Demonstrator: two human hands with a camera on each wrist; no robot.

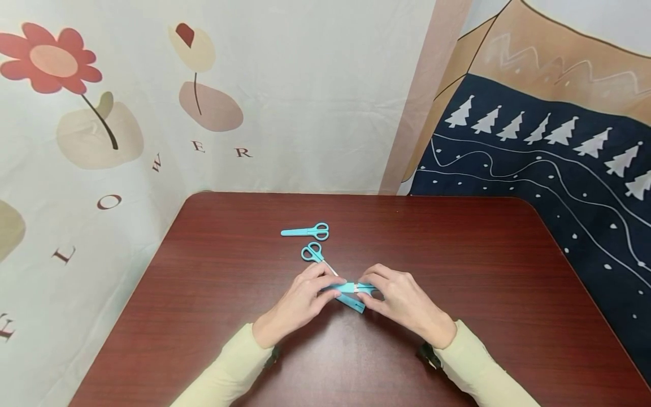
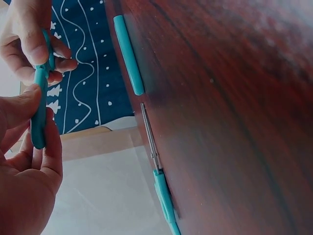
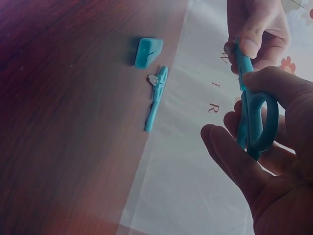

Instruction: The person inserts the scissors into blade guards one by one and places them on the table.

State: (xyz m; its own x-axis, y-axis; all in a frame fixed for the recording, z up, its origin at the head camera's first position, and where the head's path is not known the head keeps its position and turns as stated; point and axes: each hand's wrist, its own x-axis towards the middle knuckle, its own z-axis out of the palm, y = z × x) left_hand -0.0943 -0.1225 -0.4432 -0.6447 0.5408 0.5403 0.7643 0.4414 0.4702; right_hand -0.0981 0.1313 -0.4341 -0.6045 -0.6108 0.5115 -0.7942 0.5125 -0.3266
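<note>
Over the middle of the table both hands hold one teal pair of scissors (image 1: 356, 288). My left hand (image 1: 330, 287) pinches its teal blade cover (image 2: 38, 122) between thumb and fingers. My right hand (image 1: 370, 289) grips the handle loops (image 3: 257, 117). A loose teal cover (image 1: 352, 303) lies on the table right under the hands and shows in the left wrist view as the loose cover (image 2: 128, 54). Just beyond the left hand lies an uncovered pair of scissors (image 1: 316, 255) with bare metal blades (image 2: 149, 134). Farther back lies a capped pair (image 1: 306, 231).
The dark red-brown table (image 1: 458, 271) has rounded corners and bare surface to either side of the hands. A flower-print cloth (image 1: 152, 102) hangs behind and to the left. A navy cloth with white trees (image 1: 549, 169) hangs at the right.
</note>
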